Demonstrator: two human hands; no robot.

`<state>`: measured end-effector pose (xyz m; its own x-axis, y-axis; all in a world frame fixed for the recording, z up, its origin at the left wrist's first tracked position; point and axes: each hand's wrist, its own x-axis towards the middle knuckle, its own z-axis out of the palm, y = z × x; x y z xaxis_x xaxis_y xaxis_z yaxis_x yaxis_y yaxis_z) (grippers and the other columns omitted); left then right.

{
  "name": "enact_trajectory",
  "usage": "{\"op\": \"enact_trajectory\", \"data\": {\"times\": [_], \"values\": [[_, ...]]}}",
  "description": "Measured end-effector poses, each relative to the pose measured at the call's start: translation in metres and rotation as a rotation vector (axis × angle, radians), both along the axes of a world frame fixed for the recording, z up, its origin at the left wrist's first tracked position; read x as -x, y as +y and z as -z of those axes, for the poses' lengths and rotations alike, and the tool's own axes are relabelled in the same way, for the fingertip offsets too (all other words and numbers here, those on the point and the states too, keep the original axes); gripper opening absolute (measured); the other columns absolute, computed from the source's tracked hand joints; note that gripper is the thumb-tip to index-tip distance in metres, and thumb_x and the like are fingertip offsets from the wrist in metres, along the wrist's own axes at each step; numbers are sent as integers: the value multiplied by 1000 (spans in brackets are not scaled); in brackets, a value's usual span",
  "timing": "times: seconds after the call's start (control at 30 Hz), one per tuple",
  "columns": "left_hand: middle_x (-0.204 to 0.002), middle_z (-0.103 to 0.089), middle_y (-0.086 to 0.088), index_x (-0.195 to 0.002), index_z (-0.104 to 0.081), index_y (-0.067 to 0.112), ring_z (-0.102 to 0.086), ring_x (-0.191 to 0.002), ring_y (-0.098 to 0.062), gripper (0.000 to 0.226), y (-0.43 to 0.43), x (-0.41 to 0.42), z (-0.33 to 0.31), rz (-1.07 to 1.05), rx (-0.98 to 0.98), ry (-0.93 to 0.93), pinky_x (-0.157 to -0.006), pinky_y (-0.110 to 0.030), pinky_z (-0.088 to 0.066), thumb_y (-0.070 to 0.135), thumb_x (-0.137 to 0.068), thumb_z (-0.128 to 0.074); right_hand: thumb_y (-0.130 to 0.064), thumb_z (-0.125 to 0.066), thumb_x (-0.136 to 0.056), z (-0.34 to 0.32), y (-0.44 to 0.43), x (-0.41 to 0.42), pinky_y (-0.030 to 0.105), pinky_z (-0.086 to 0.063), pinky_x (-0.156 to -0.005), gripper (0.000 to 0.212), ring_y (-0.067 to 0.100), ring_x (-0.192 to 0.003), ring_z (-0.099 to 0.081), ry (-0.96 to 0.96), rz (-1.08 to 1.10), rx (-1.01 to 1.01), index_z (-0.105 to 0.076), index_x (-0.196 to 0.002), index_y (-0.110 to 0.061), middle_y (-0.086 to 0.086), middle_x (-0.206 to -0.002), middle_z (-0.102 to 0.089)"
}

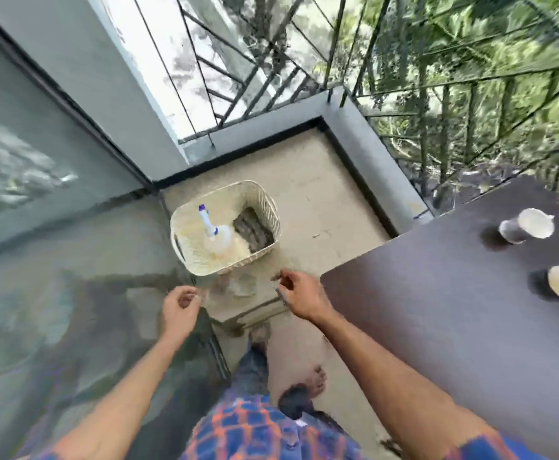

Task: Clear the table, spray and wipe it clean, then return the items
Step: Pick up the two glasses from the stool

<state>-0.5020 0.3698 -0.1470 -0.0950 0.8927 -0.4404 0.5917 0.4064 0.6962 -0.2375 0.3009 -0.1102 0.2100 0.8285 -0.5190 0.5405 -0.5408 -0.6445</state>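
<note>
On the floor by the railing corner, a pale basket (261, 194) with a spray bottle (216, 235) upright inside, beside a dark cloth (253, 229). Probably light plastic, a little slippery; best taken around the neck, under the blue trigger. Above the basket, left hand (180, 305) and right hand (299, 295), fingers loosely curled, holding nothing. Two cups (525, 225) on the dark table (437, 310).

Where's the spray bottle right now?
The spray bottle stands in the white basket on the balcony floor, ahead of both hands and left of the dark table.
</note>
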Motion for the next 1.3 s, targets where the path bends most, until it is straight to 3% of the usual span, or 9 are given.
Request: {"op": "enact_trajectory", "data": {"times": [0.1,0.2,0.27,0.43,0.5,0.57,0.7,1.03,1.3], "values": [[-92,-64,-17,-104,-68,-3,-59,-86,-27,17,16,-3,12,-100,11,2,-74,-29,-47,-10,-90,-63,-31,-59,-87,12,47,22,36,-52,-91,32,20,-104,-67,-45,-123,88,-69,-117,-30,-7,-106,-74],[-94,-69,-13,-101,-71,4,-62,-88,-28,13,38,-20,19,-89,-16,7,-81,-36,-51,0,-89,-68,-26,-67,-85,28,88,34,31,-50,-87,34,23,-104,-67,-87,-162,112,-69,-118,-28,-2,-106,-72],[-87,-72,-3,-89,-71,13,-62,-83,-23,2,54,-25,24,-56,34,84,-72,-32,-45,12,-87,-73,-27,-75,-81,45,109,36,30,-48,-85,37,25,-107,-66,-115,-167,175,-69,-116,-22,2,-110,-72],[-66,-63,6,-68,-60,15,-64,-76,-25,30,57,-21,40,-234,149,162,-57,-28,-33,36,-85,-75,-28,-86,-72,76,118,43,29,-48,-92,60,24,-118,-62,-92,-156,340,-66,-128,-17,4,-128,-67],[-76,-66,1,-77,-61,16,-64,-85,-29,29,43,-12,53,-289,187,175,-61,-28,-33,40,-84,-75,-27,-84,-69,83,108,51,32,-49,-92,67,28,-120,-61,-76,-121,280,-61,-131,-19,6,-130,-65],[-100,-67,-7,-99,-61,16,-62,-102,-31,35,28,-2,66,-251,252,193,-76,-30,-38,41,-81,-80,-31,-85,-66,89,97,56,35,-51,-95,77,31,-121,-59,-39,-115,264,-55,-135,-20,9,-130,-63],[-140,-54,-12,-144,-46,18,-50,-133,-34,86,11,4,88,-42,410,188,-108,-43,-42,42,-73,-88,-43,-87,-63,105,86,69,41,-51,-94,89,35,-119,-56,-48,-146,323,-45,-139,-19,13,-128,-59],[-135,-55,-11,-136,-47,11,-51,-131,-34,97,14,-28,122,-121,255,246,-105,-50,-45,43,-58,-95,-51,-84,-67,137,75,88,45,-50,-93,86,35,-109,-58,-277,-226,150,-42,-130,-10,13,-125,-56],[-133,-60,-2,-133,-51,26,-60,-122,-28,87,-9,-11,102,-117,93,267,-96,-37,-47,42,-57,-91,-47,-79,-69,116,43,70,41,-49,-97,93,32,-114,-57,-166,-180,78,-38,-145,-14,11,-127,-59]]}}
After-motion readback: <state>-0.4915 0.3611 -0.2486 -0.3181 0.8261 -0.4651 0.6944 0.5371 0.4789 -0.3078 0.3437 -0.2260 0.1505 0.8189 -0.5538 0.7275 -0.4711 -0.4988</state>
